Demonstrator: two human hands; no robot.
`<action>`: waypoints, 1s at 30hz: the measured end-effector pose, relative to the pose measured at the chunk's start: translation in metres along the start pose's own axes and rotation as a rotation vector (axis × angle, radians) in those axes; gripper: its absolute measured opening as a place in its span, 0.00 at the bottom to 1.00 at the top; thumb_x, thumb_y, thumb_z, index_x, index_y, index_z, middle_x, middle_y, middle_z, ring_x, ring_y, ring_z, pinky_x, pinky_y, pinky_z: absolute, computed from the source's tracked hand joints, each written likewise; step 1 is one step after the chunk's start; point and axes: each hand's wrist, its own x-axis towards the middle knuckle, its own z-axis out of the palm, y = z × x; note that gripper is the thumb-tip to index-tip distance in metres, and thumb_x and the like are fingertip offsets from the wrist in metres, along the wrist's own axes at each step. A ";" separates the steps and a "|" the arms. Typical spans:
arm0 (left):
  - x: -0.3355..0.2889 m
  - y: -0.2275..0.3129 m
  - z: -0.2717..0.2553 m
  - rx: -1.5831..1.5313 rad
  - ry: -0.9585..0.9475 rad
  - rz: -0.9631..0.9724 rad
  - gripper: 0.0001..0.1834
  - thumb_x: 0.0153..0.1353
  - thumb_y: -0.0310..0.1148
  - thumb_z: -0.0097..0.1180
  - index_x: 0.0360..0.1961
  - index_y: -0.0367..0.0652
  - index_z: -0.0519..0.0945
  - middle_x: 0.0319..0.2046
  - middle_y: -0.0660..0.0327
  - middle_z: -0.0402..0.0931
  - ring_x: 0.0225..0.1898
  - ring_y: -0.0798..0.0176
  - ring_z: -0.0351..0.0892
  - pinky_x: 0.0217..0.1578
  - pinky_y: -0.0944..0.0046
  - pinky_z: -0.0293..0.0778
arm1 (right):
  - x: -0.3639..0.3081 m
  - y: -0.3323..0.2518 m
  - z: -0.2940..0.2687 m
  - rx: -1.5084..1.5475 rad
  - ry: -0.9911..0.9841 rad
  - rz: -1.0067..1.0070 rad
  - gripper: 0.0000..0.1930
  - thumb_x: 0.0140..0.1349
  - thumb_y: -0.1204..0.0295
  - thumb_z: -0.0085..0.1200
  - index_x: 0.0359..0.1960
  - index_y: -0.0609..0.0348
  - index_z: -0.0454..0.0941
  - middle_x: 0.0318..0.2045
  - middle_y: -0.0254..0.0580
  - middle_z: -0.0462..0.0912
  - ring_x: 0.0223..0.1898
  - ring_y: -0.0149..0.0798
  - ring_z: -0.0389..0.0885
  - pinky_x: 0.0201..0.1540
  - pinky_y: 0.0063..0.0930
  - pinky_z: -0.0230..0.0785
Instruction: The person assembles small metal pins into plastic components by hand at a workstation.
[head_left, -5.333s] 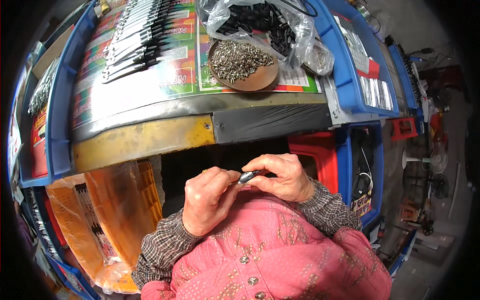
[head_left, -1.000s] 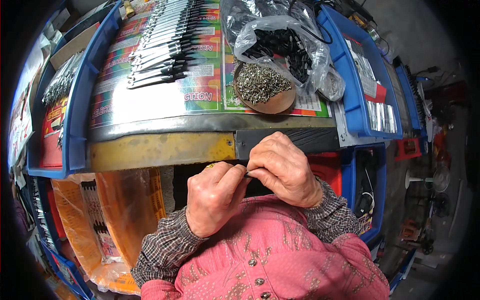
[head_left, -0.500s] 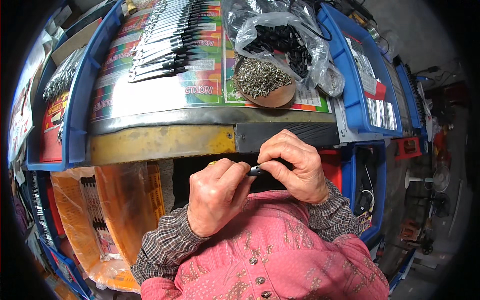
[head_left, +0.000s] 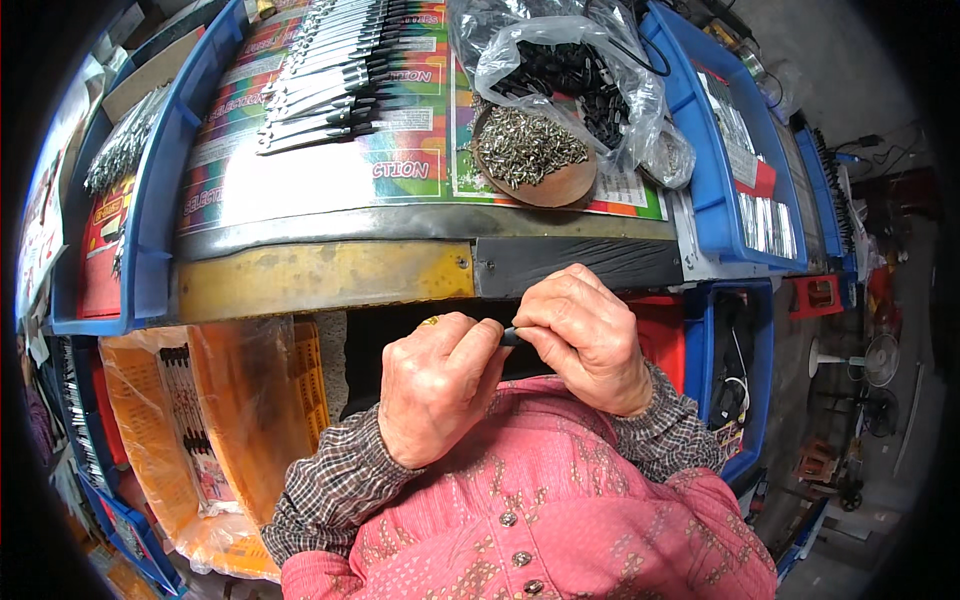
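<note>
Where the bench (head_left: 325,276) ends, left hand (head_left: 438,388) and right hand (head_left: 588,338) meet just past its front edge, fingertips pinching opposite ends of a small dark part (head_left: 511,338); step looks like fingertip work on that part, details hidden. Next move probably calls for steady, lined-up pinches from both sides.

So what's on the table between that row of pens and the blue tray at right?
Mainly a clear plastic bag of black parts and, nearer the camera, a round brown dish of metal pieces; the head view shows both.
</note>
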 end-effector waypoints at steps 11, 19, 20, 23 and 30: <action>-0.001 -0.003 0.004 0.032 0.021 0.040 0.14 0.42 0.20 0.63 0.33 0.38 0.78 0.25 0.57 0.75 0.25 0.55 0.77 0.25 0.61 0.73 | -0.013 -0.004 0.004 -0.355 -0.024 -0.248 0.16 0.41 0.75 0.55 0.36 0.68 0.77 0.33 0.45 0.76 0.35 0.44 0.77 0.35 0.35 0.74; -0.005 -0.004 0.006 0.058 0.047 0.068 0.13 0.43 0.20 0.64 0.33 0.39 0.78 0.25 0.58 0.76 0.25 0.56 0.77 0.25 0.61 0.73 | -0.020 -0.005 0.005 -0.484 -0.021 -0.326 0.17 0.46 0.74 0.61 0.39 0.69 0.78 0.35 0.46 0.77 0.35 0.42 0.78 0.33 0.31 0.76; -0.006 -0.004 0.007 0.067 0.049 0.068 0.14 0.42 0.20 0.64 0.33 0.38 0.78 0.25 0.58 0.76 0.25 0.56 0.77 0.25 0.61 0.73 | -0.021 -0.001 0.006 -0.483 -0.023 -0.325 0.17 0.46 0.74 0.61 0.39 0.69 0.78 0.35 0.46 0.77 0.35 0.42 0.78 0.33 0.31 0.76; -0.003 -0.003 0.008 0.056 0.046 0.075 0.14 0.42 0.20 0.64 0.33 0.38 0.78 0.25 0.57 0.76 0.25 0.56 0.77 0.25 0.61 0.72 | -0.024 0.005 0.007 -0.482 0.013 -0.306 0.18 0.46 0.74 0.61 0.41 0.69 0.78 0.36 0.47 0.78 0.35 0.42 0.79 0.34 0.32 0.77; 0.000 -0.003 0.009 0.064 0.050 0.066 0.14 0.42 0.20 0.64 0.34 0.38 0.78 0.25 0.57 0.76 0.25 0.56 0.78 0.25 0.61 0.73 | -0.026 0.005 0.011 -0.306 0.056 -0.182 0.20 0.44 0.78 0.63 0.42 0.69 0.78 0.35 0.46 0.79 0.32 0.43 0.81 0.32 0.31 0.77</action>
